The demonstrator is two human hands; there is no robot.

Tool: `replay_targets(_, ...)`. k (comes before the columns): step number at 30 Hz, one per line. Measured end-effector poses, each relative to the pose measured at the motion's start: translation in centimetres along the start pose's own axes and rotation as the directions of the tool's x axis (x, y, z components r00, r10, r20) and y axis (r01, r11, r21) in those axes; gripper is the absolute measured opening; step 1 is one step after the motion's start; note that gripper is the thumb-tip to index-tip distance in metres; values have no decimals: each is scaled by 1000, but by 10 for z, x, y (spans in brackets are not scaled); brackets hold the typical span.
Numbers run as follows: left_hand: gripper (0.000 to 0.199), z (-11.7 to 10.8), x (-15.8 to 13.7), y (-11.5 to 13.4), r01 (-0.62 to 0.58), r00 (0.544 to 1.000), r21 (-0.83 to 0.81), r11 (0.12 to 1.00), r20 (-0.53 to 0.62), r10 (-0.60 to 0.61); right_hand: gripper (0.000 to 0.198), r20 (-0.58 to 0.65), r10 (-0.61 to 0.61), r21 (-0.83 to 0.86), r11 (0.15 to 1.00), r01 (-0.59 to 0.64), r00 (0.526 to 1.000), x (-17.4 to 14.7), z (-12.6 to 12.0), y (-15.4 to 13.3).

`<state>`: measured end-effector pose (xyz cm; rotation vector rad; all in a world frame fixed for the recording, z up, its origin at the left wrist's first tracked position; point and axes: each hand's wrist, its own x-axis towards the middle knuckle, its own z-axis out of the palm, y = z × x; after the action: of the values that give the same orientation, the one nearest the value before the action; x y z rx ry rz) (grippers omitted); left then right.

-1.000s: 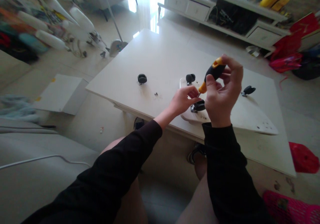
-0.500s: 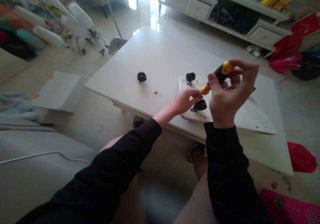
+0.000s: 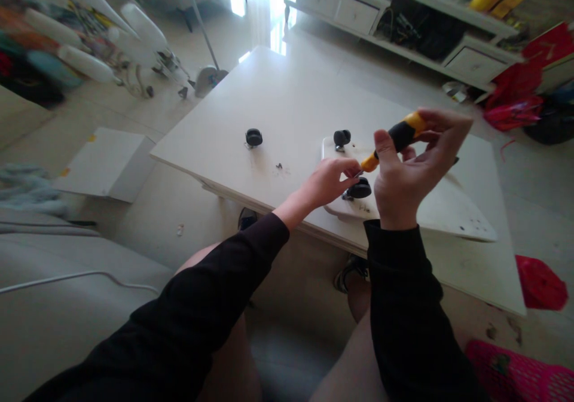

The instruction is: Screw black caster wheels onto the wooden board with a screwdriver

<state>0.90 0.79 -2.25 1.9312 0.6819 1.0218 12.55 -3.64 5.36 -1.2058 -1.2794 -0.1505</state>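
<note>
My right hand (image 3: 415, 163) is closed round the yellow and black handle of a screwdriver (image 3: 400, 136), which slants down to the left. The thumb presses along the handle. My left hand (image 3: 334, 177) has its fingertips pinched together by the screwdriver's shaft, just above a black caster wheel (image 3: 360, 188); what they pinch is hidden. That caster stands on a white board (image 3: 442, 207) lying on the table. A second caster (image 3: 341, 137) is at the board's far left corner. A loose caster (image 3: 253, 137) and a few small dark screws (image 3: 278, 166) lie farther left.
The white table (image 3: 287, 97) fills the middle. A white box (image 3: 110, 163) is on the floor at left, near a grey sofa (image 3: 67, 318). Behind stands a white cabinet (image 3: 341, 7) with drawers. A pink basket (image 3: 524, 375) is at the lower right.
My right hand has shifted slightly and turned the screwdriver handle a little, now leaning farther right. My left hand stays almost in place.
</note>
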Motion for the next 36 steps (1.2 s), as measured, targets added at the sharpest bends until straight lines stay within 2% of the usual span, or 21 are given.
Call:
replay_targets(2,5,0,0,1,6,1000,4,1000,-25,-6,32,57,-4,82,997,-1,998,-1,2,3)
replay_targets(6,6,1,2,1,52,997,-4,999,-65,-52,31,161,19,188,981,-49,987,-2,5,9)
replay_targets(9,10,0,3,1,70,997,-24,997,-35,-71,32,92,5,206,978,-24,996,-2,5,5)
replay_targets(13,18,0,2,2,65,998,-57,996,-6,-66,34,6,10,151,988,-11,1000,-3,4,-1)
replay_targets(16,18,1,2,2,82,996,-68,994,-21,-84,21,62,-28,257,966,11,998,-3,6,0)
replay_targets(19,17,1,3,1,96,995,-94,991,-24,-99,24,125,-45,303,953,5,991,-3,8,3)
replay_targets(23,18,2,2,1,82,996,-145,986,-4,-84,32,45,6,192,981,-14,999,-3,6,2)
replay_targets(25,17,2,2,2,66,997,-141,988,-25,-71,34,6,-21,164,986,20,1000,-4,6,2)
replay_targets(28,13,3,2,3,43,996,-82,996,-80,-49,23,42,-113,283,954,97,993,-5,9,4)
replay_targets(31,13,3,2,4,43,994,-64,997,-98,-49,23,102,-118,388,919,70,988,-4,11,5)
replay_targets(33,12,2,2,4,42,996,-79,996,-76,-48,22,102,-54,305,952,20,993,-3,10,3)
replay_targets(36,12,1,2,4,34,999,-105,994,-30,-38,29,15,18,161,987,-20,1000,-2,6,-2)
